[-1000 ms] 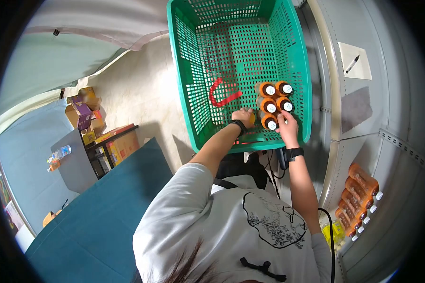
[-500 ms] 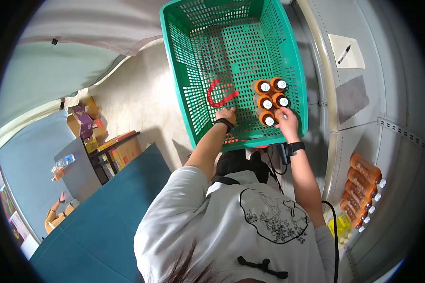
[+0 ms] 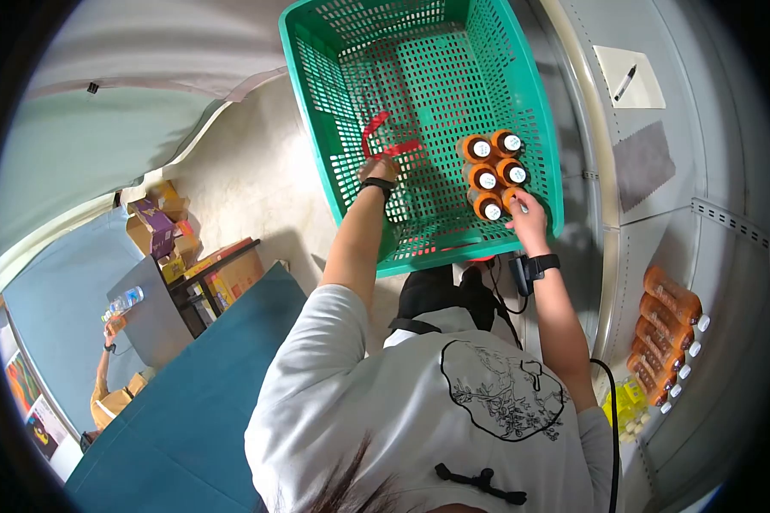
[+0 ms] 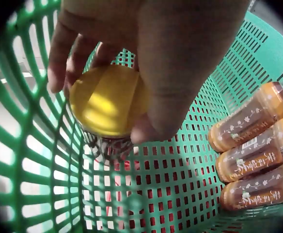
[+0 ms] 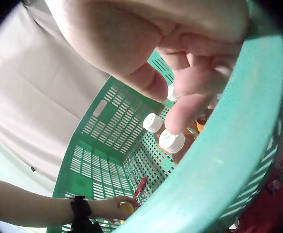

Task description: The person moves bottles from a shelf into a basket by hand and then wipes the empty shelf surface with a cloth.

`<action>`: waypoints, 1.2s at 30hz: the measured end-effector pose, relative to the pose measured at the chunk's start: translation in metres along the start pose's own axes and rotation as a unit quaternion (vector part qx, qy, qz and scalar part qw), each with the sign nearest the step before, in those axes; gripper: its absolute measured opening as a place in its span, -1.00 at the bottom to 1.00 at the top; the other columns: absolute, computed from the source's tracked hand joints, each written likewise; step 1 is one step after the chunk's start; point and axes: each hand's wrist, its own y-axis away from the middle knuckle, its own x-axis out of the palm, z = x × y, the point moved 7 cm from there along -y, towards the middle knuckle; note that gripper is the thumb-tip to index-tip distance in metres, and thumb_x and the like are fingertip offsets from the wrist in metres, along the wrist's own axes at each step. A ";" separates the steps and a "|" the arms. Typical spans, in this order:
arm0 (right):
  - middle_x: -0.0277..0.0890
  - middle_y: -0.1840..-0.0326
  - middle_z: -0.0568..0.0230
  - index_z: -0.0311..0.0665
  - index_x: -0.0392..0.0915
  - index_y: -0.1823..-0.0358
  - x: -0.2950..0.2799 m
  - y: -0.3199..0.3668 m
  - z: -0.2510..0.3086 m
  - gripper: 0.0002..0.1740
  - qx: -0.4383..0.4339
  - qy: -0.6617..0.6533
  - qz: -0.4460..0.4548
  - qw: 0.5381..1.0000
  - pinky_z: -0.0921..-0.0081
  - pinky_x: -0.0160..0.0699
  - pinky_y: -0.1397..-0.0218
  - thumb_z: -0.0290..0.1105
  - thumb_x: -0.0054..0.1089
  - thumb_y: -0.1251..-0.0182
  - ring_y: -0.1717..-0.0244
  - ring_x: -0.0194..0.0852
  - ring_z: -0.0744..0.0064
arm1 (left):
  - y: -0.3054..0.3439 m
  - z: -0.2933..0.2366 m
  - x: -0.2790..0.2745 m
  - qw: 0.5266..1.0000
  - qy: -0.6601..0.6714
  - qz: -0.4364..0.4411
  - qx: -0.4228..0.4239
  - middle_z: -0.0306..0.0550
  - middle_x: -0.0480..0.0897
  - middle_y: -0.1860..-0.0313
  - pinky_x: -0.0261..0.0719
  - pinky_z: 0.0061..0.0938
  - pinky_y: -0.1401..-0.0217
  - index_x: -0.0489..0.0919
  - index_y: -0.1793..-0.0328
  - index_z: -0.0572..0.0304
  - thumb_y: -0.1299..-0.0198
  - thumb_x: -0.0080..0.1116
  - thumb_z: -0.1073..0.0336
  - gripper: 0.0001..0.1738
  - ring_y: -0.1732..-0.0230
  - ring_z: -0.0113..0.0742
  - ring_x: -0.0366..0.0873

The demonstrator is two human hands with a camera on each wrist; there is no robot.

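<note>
My left hand point(image 3: 381, 168) is low in the green basket point(image 3: 298, 103), near its left wall. It grips a container with a yellow lid point(image 4: 110, 99) and a dark patterned side, thumb on one side and fingers round the other. At the basket's near right corner my right hand point(image 3: 530, 222) has curled fingers over the top of an orange drink bottle point(image 3: 511, 199), hiding its cap. Several more such bottles point(image 3: 481, 149) stand upright beside it in two rows, white caps up. In the right wrist view a fingertip is right at a white cap point(image 5: 171, 141).
Red strips point(image 3: 402, 149) show at the basket floor. To the right, a grey shelf point(image 3: 612, 171) carries a paper with a pen point(image 3: 625, 83), a grey cloth point(image 3: 643, 167) and more orange bottles point(image 3: 673, 295) lying down. Another person's arm point(image 3: 103, 372) reaches toward bottles at far left.
My left hand has moved left and farther into the basket, away from the bottles, with the yellow-lidded container. The right hand stays at the near right bottle.
</note>
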 end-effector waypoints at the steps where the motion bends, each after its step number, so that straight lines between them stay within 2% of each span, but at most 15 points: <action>1: 0.52 0.14 0.10 -0.38 0.46 0.07 0.000 0.000 0.000 -0.65 0.005 0.001 0.007 1.000 0.57 0.51 0.55 -0.28 0.09 -0.21 0.63 0.55 0.39 | -0.010 0.007 0.000 0.997 0.030 -0.068 0.003 -0.05 0.54 0.04 0.43 -0.12 -0.04 0.40 -0.10 -0.15 0.22 0.27 0.03 -0.36 -0.01 -0.10 0.50; 4: 0.51 0.13 0.09 -0.39 0.46 0.06 0.000 0.000 0.000 -0.65 0.003 -0.003 0.000 1.000 0.57 0.51 0.54 -0.29 0.08 -0.21 0.62 0.55 0.39 | -0.009 0.011 0.002 1.000 0.007 -0.030 -0.001 0.00 0.46 -0.02 0.43 -0.08 -0.02 0.43 -0.07 -0.16 0.19 0.26 0.03 -0.41 -0.05 -0.01 0.45; 6: 0.51 0.13 0.09 -0.39 0.45 0.06 0.001 0.000 -0.002 -0.65 0.004 -0.001 0.002 1.000 0.57 0.51 0.54 -0.29 0.08 -0.21 0.61 0.56 0.38 | -0.019 0.011 0.007 0.989 -0.057 -0.134 0.011 0.04 0.38 -0.07 0.41 -0.11 -0.04 0.44 -0.06 -0.13 0.14 0.24 0.04 -0.46 -0.10 0.05 0.38; 9: 0.51 0.12 0.10 -0.40 0.45 0.06 0.004 -0.003 -0.006 -0.65 0.001 0.005 0.009 1.000 0.57 0.51 0.54 -0.31 0.07 -0.21 0.59 0.56 0.38 | -0.029 0.010 0.014 0.992 -0.084 -0.097 0.005 0.05 0.34 -0.10 0.38 -0.10 -0.07 0.44 -0.05 -0.08 0.08 0.21 0.06 -0.49 -0.14 0.05 0.32; 10: 0.51 0.12 0.10 -0.40 0.45 0.06 0.005 -0.003 -0.007 -0.66 -0.002 0.008 0.013 1.000 0.57 0.51 0.54 -0.32 0.07 -0.20 0.59 0.56 0.38 | -0.027 0.009 0.014 0.992 -0.084 -0.096 0.006 0.05 0.34 -0.10 0.38 -0.10 -0.07 0.44 -0.05 -0.08 0.08 0.21 0.06 -0.49 -0.14 0.05 0.32; 12: 0.51 0.12 0.09 -0.40 0.45 0.06 0.005 -0.004 -0.007 -0.66 -0.003 0.009 0.017 1.000 0.57 0.52 0.54 -0.33 0.07 -0.20 0.59 0.56 0.37 | -0.014 0.006 0.000 0.982 -0.049 -0.182 0.006 0.04 0.46 0.07 0.38 -0.19 -0.06 0.62 0.25 -0.06 0.02 0.15 0.11 -0.77 -0.06 -0.04 0.41; 19: 0.51 0.13 0.08 -0.41 0.44 0.06 0.006 -0.004 -0.007 -0.66 -0.003 0.007 0.036 0.999 0.58 0.53 0.53 -0.33 0.05 -0.20 0.56 0.57 0.36 | -0.006 0.001 0.001 0.980 -0.094 -0.176 0.013 -0.07 0.47 0.04 0.34 -0.22 -0.09 0.61 0.23 -0.10 -0.02 0.09 0.14 -0.80 -0.11 -0.10 0.36; 21: 0.51 0.14 0.08 -0.40 0.44 0.05 0.006 -0.005 -0.009 -0.66 -0.007 0.011 0.036 0.999 0.58 0.53 0.53 -0.33 0.05 -0.21 0.55 0.57 0.37 | -0.009 0.002 0.016 0.993 -0.072 -0.098 0.006 -0.08 0.46 0.03 0.32 -0.21 -0.12 0.58 0.16 -0.13 -0.03 0.08 0.15 -0.77 -0.15 -0.11 0.32; 22: 0.51 0.14 0.09 -0.40 0.44 0.05 0.006 -0.005 -0.009 -0.66 -0.012 0.017 0.038 0.999 0.58 0.53 0.53 -0.33 0.04 -0.21 0.55 0.57 0.37 | -0.008 0.002 0.020 0.993 -0.073 -0.097 0.006 -0.08 0.46 0.03 0.32 -0.21 -0.12 0.58 0.16 -0.13 -0.03 0.08 0.15 -0.77 -0.15 -0.11 0.32; 26: 0.51 0.15 0.08 -0.39 0.43 0.04 0.005 -0.002 -0.005 -0.66 -0.006 0.004 0.039 0.999 0.56 0.52 0.52 -0.32 0.03 -0.22 0.56 0.56 0.38 | 0.016 -0.013 0.035 0.977 -0.203 -0.013 0.060 -0.12 0.35 -0.14 0.46 -0.20 0.04 0.45 -0.08 -0.19 -0.14 -0.02 0.01 -0.62 -0.14 -0.08 0.33; 30: 0.51 0.15 0.09 -0.38 0.44 0.04 0.005 -0.002 -0.003 -0.66 -0.007 0.018 0.040 0.999 0.56 0.52 0.52 -0.32 0.04 -0.21 0.56 0.56 0.39 | 0.012 -0.006 0.066 0.979 -0.195 0.061 0.017 -0.15 0.44 -0.11 0.50 -0.20 0.03 0.55 0.00 -0.29 -0.11 0.05 0.06 -0.70 -0.11 -0.11 0.43; 33: 0.51 0.18 0.11 -0.37 0.44 0.05 0.005 -0.003 -0.005 -0.65 -0.006 0.013 0.034 0.999 0.56 0.52 0.52 -0.31 0.05 -0.21 0.55 0.56 0.39 | 0.026 -0.009 0.076 0.970 -0.222 0.098 0.000 -0.22 0.46 -0.13 0.54 -0.13 0.12 0.52 -0.06 -0.33 -0.08 0.12 0.05 -0.63 -0.09 -0.18 0.46; 34: 0.51 0.20 0.11 -0.37 0.44 0.05 0.006 -0.004 -0.008 -0.65 -0.004 0.006 0.030 1.000 0.56 0.53 0.52 -0.31 0.06 -0.20 0.55 0.56 0.38 | 0.021 -0.006 0.090 0.951 -0.275 0.138 0.032 -0.29 0.48 -0.11 0.54 -0.07 0.14 0.50 -0.09 -0.30 -0.01 0.19 0.02 -0.55 -0.09 -0.19 0.46; 35: 0.52 0.23 0.12 -0.38 0.44 0.04 0.009 -0.010 -0.017 -0.63 -0.012 -0.014 0.023 1.000 0.57 0.52 0.50 -0.28 0.07 -0.19 0.54 0.56 0.38 | 0.014 -0.003 0.111 0.936 -0.289 0.187 0.071 -0.21 0.52 -0.05 0.51 -0.08 0.08 0.47 -0.13 -0.21 0.05 0.21 0.10 -0.48 -0.06 -0.14 0.48; 36: 0.52 0.23 0.11 -0.40 0.44 0.04 0.009 -0.012 -0.019 -0.62 -0.011 -0.019 0.028 0.999 0.57 0.52 0.51 -0.28 0.08 -0.19 0.55 0.56 0.39 | 0.036 -0.018 0.100 0.925 -0.285 0.201 0.152 -0.18 0.53 -0.04 0.50 -0.11 0.06 0.45 -0.13 -0.12 0.06 0.18 0.12 -0.47 -0.05 -0.12 0.49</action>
